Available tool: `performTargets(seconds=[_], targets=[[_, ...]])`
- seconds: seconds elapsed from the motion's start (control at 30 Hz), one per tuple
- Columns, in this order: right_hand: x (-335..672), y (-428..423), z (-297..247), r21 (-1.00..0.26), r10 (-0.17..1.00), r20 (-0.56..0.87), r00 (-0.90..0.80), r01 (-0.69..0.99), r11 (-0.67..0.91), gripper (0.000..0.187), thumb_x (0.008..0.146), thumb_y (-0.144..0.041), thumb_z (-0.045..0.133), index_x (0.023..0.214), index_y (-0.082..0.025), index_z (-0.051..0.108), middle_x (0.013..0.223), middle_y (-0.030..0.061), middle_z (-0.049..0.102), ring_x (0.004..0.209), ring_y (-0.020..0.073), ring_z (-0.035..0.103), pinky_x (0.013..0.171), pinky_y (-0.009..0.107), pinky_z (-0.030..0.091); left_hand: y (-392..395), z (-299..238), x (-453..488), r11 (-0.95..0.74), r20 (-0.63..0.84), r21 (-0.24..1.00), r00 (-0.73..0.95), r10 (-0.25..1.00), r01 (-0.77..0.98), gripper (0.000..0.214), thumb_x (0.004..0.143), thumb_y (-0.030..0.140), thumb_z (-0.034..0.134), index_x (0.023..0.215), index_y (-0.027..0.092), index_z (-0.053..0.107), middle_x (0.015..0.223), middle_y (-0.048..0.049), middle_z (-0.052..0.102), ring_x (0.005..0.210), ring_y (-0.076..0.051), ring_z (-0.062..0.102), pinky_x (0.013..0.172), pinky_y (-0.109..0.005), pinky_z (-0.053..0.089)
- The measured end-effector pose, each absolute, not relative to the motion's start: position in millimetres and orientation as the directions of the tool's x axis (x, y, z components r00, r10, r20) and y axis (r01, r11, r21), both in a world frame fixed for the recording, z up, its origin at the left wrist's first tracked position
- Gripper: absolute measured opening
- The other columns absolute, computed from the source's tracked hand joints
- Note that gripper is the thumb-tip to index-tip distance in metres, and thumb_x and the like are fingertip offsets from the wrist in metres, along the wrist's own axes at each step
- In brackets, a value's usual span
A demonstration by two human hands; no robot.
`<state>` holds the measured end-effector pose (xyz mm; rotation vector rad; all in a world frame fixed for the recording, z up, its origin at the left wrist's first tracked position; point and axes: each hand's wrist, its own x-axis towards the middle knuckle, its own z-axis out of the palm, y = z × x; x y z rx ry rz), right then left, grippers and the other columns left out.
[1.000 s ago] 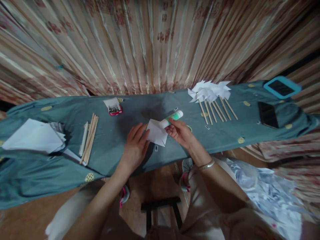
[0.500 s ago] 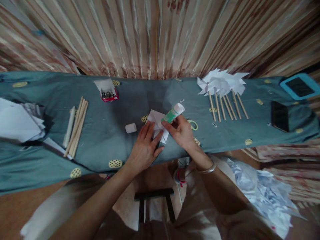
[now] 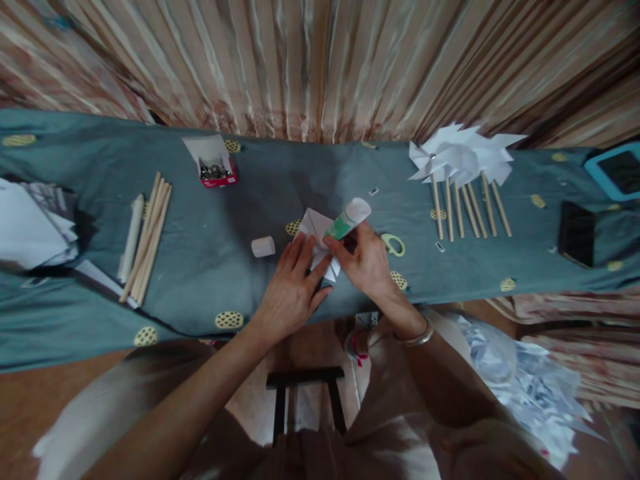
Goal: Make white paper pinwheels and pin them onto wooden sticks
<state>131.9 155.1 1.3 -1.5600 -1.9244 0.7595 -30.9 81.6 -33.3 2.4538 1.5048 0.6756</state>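
A green and white glue stick (image 3: 345, 221) is gripped in my right hand (image 3: 367, 262), tilted with its lower end against a piece of white paper (image 3: 311, 221). My left hand (image 3: 291, 288) lies over that paper with its fingers spread, pressing it to the cloth. The paper has slits or folds and pointed corners; my fingers hide part of it. Just left of it, the white glue stick cap (image 3: 263, 247) rests on its side. The handle of yellow-green scissors (image 3: 393, 245) shows right of my right hand.
White paper pinwheels on sticks (image 3: 463, 157) lie at the back right, near a phone (image 3: 577, 235) and a blue-framed tablet (image 3: 617, 171). An open red box of pins (image 3: 217, 167), wooden sticks (image 3: 150, 240) and a paper stack (image 3: 33, 223) are to the left.
The view has shifted slightly. The glue stick stays in my right hand against the paper, leaning a little differently. My left hand keeps its place on the paper.
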Motion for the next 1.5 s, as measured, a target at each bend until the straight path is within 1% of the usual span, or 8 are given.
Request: performTargets(seconds=[0.2, 0.3, 0.43, 0.63, 0.97, 1.17, 1.33, 1.5], targets=[[130, 155, 0, -0.717, 0.985, 0.069, -0.156, 0.679, 0.158, 0.037, 0.084, -0.060, 0.055, 0.095, -0.024, 0.054, 0.073, 0.0041, 0.068, 0.063, 0.0222, 0.063, 0.060, 0.035, 0.045, 82, -32, -31, -0.457, 0.250, 0.398, 0.386, 0.888, 0.795, 0.052, 0.096, 0.041, 0.052, 0.141, 0.016, 0.047, 0.157, -0.0219, 0.032, 0.149, -0.040, 0.022, 0.115, -0.062, 0.031], [128, 155, 0, -0.724, 0.984, 0.074, -0.162, 0.669, 0.165, 0.036, 0.084, -0.058, 0.057, 0.095, -0.023, 0.054, 0.075, 0.0048, 0.069, 0.064, 0.0225, 0.064, 0.061, 0.035, 0.046, 82, -32, -31, -0.451, 0.239, 0.401, 0.384, 0.892, 0.797, 0.053, 0.095, 0.041, 0.053, 0.142, 0.017, 0.046, 0.157, -0.0210, 0.032, 0.149, -0.040, 0.021, 0.114, -0.063, 0.031], [126, 156, 0, -0.730, 0.985, 0.062, -0.160, 0.666, 0.154, 0.037, 0.084, -0.059, 0.057, 0.092, -0.023, 0.053, 0.078, 0.0062, 0.071, 0.067, 0.0228, 0.066, 0.063, 0.035, 0.048, 82, -31, -31, -0.462, 0.248, 0.396, 0.393, 0.886, 0.793, 0.053, 0.095, 0.041, 0.054, 0.141, 0.015, 0.047, 0.156, -0.0234, 0.033, 0.148, -0.042, 0.023, 0.114, -0.063, 0.032], [123, 157, 2, -0.716, 0.983, 0.040, -0.178, 0.681, 0.153, 0.038, 0.084, -0.058, 0.060, 0.098, -0.023, 0.056, 0.074, 0.0072, 0.070, 0.068, 0.0252, 0.066, 0.061, 0.036, 0.048, 82, -31, -31, -0.469, 0.277, 0.397, 0.384, 0.881, 0.789, 0.052, 0.095, 0.041, 0.054, 0.140, 0.015, 0.049, 0.156, -0.0241, 0.030, 0.147, -0.043, 0.025, 0.114, -0.063, 0.032], [122, 157, 3, -0.685, 0.967, 0.049, -0.252, 0.695, 0.216, 0.033, 0.085, -0.054, 0.059, 0.101, -0.025, 0.056, 0.077, 0.0071, 0.070, 0.071, 0.0279, 0.069, 0.062, 0.038, 0.050, 82, -30, -31, -0.460, 0.250, 0.399, 0.388, 0.887, 0.793, 0.052, 0.094, 0.039, 0.057, 0.139, 0.014, 0.048, 0.155, -0.0243, 0.031, 0.148, -0.042, 0.023, 0.115, -0.062, 0.031], [120, 154, 3, -0.670, 0.957, 0.057, -0.283, 0.700, 0.247, 0.032, 0.086, -0.050, 0.059, 0.104, -0.023, 0.055, 0.078, 0.0075, 0.070, 0.075, 0.0285, 0.069, 0.066, 0.039, 0.052, 81, -32, -31, -0.455, 0.253, 0.400, 0.381, 0.889, 0.796, 0.049, 0.094, 0.041, 0.056, 0.136, 0.016, 0.050, 0.157, -0.0213, 0.031, 0.148, -0.041, 0.022, 0.115, -0.062, 0.032], [121, 153, 3, -0.672, 0.948, 0.062, -0.313, 0.689, 0.272, 0.030, 0.088, -0.051, 0.055, 0.104, -0.025, 0.056, 0.082, 0.0086, 0.071, 0.079, 0.0293, 0.069, 0.068, 0.041, 0.052, 82, -33, -31, -0.443, 0.240, 0.422, 0.374, 0.896, 0.791, 0.048, 0.095, 0.045, 0.051, 0.136, 0.019, 0.051, 0.159, -0.0178, 0.030, 0.149, -0.039, 0.021, 0.115, -0.062, 0.031], [125, 151, 1, -0.669, 0.940, 0.086, -0.329, 0.681, 0.299, 0.031, 0.088, -0.052, 0.055, 0.102, -0.024, 0.056, 0.083, 0.0087, 0.071, 0.080, 0.0287, 0.069, 0.069, 0.040, 0.052, 82, -31, -31, -0.441, 0.233, 0.419, 0.376, 0.897, 0.794, 0.047, 0.095, 0.045, 0.052, 0.133, 0.018, 0.053, 0.159, -0.0181, 0.030, 0.149, -0.040, 0.021, 0.115, -0.063, 0.031]])
